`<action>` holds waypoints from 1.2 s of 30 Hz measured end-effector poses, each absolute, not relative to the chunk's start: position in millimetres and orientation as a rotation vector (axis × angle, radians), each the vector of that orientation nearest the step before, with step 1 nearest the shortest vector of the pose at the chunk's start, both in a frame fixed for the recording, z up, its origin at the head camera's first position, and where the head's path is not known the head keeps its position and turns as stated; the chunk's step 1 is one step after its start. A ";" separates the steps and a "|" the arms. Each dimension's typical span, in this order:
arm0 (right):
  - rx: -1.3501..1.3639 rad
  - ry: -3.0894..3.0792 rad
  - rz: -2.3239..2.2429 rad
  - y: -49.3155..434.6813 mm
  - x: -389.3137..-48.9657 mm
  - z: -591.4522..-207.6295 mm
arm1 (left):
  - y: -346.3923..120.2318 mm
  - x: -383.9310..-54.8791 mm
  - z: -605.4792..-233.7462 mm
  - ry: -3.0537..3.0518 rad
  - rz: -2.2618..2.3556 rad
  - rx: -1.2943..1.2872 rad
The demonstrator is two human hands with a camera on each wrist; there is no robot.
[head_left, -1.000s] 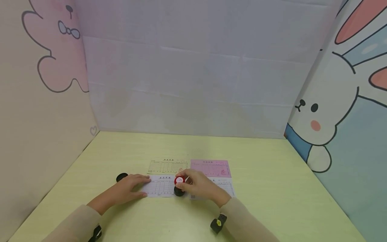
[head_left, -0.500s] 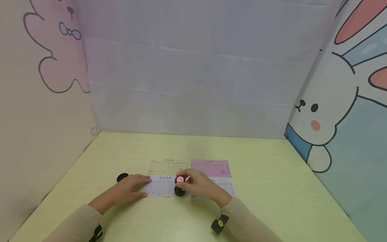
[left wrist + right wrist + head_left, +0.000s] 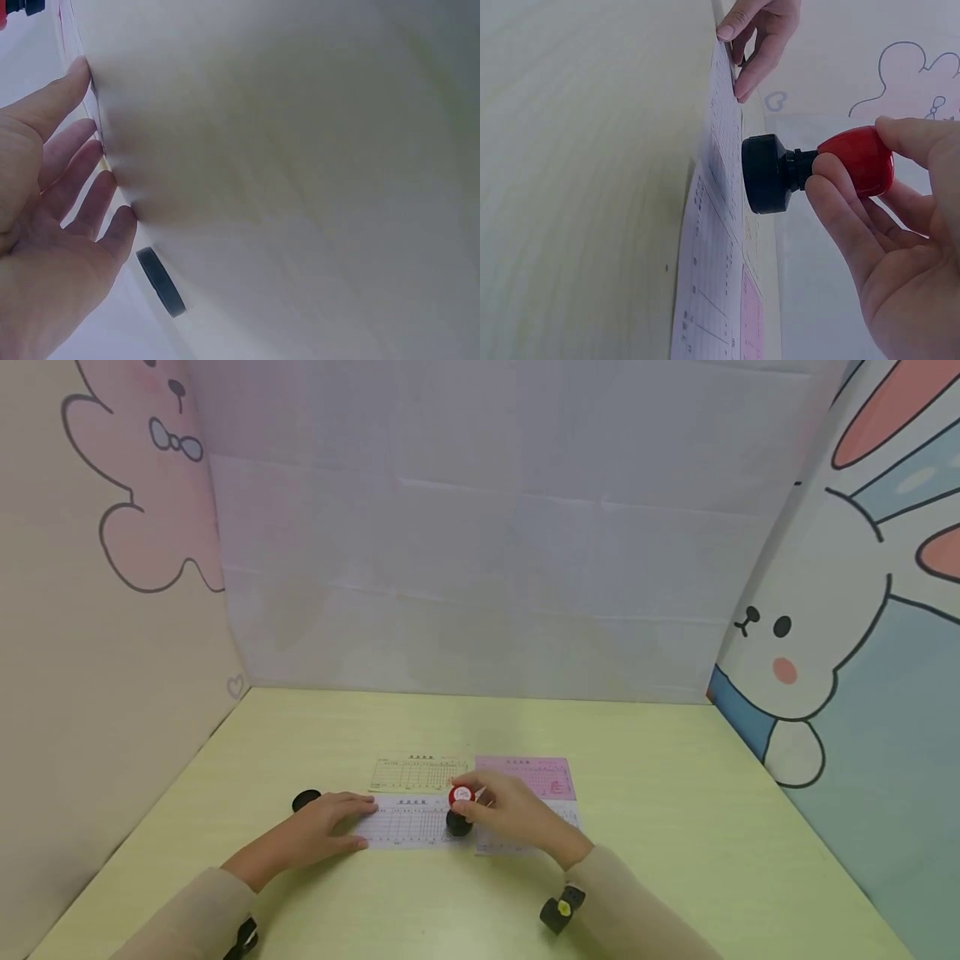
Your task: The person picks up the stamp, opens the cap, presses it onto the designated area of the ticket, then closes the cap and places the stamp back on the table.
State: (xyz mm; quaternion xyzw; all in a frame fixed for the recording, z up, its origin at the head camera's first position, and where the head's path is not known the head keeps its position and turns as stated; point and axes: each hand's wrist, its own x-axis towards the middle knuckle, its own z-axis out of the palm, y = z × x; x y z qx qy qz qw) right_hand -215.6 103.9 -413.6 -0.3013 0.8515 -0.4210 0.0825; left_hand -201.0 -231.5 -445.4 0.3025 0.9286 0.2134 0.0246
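My right hand (image 3: 517, 810) grips a self-inking stamp (image 3: 859, 157) by its red knob. The stamp's black round base hangs a little above the paper in the right wrist view, overlapping the lower-left white form (image 3: 397, 827) in the head view. Along that form's left edge, the fingertips of my left hand (image 3: 322, 831) rest on the paper with fingers extended. A second white form (image 3: 567, 814) lies to the right, partly hidden beneath my right hand. Behind these two are a yellow form (image 3: 408, 774) and a pink form (image 3: 525, 770) bearing a red stamp mark.
A black round cap (image 3: 305, 799) lies on the table just beyond my left hand; the left wrist view shows this cap (image 3: 160, 281) too. Pale walls with cartoon drawings border the yellowish table (image 3: 637, 810) on both sides, and a white sheet (image 3: 480, 568) stands behind it.
Over the last half second my right hand has moved slightly right and up in the head view, carrying the stamp. The left hand stays at the form's edge.
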 end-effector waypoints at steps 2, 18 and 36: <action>-0.898 2.553 -1.270 109.8 -217.1 -411.3 | -231.9 -200.5 -445.0 2.870 0.665 0.928; -0.860 2.539 -1.387 140.1 -222.6 -399.6 | -222.9 -199.3 -438.2 2.851 0.792 0.874; -0.839 2.619 -1.399 171.9 -221.6 -397.3 | -156.7 -207.5 -442.6 2.786 0.906 0.886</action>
